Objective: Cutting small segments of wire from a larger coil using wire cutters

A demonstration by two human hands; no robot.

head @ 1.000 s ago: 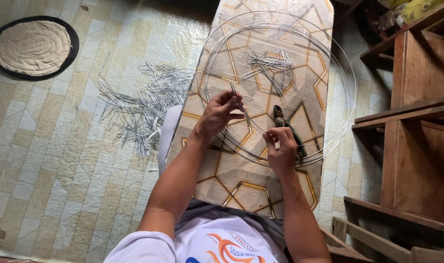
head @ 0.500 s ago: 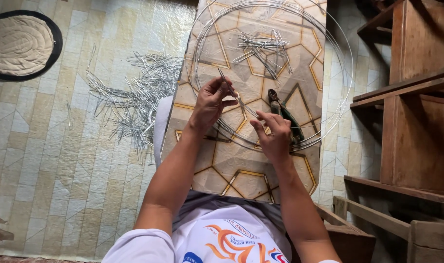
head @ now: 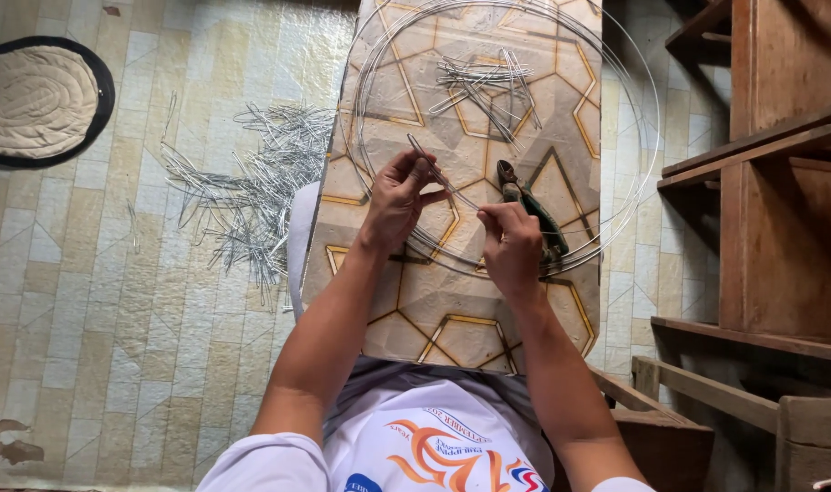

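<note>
My left hand [head: 399,196] and my right hand [head: 511,241] pinch the two ends of a short, thin piece of metal wire [head: 438,175] over a narrow board with a gold geometric pattern [head: 452,310]. Several large round wire hoops [head: 634,137] lie stacked on the board, and both hands work just inside their near edge. A pair of dark-handled pliers [head: 529,214] lies on the board right beside my right hand. A small bundle of short wire pieces [head: 484,82] rests further back inside the hoops.
A big loose pile of short wire pieces [head: 251,191] is spread on the tiled floor to the left. A round mat with a dark rim [head: 37,100] lies at the far left. Wooden shelves or furniture [head: 771,210] stand close on the right.
My hands have drawn apart along the short wire, the left lifting one end up and back. The view has shifted slightly toward the board.
</note>
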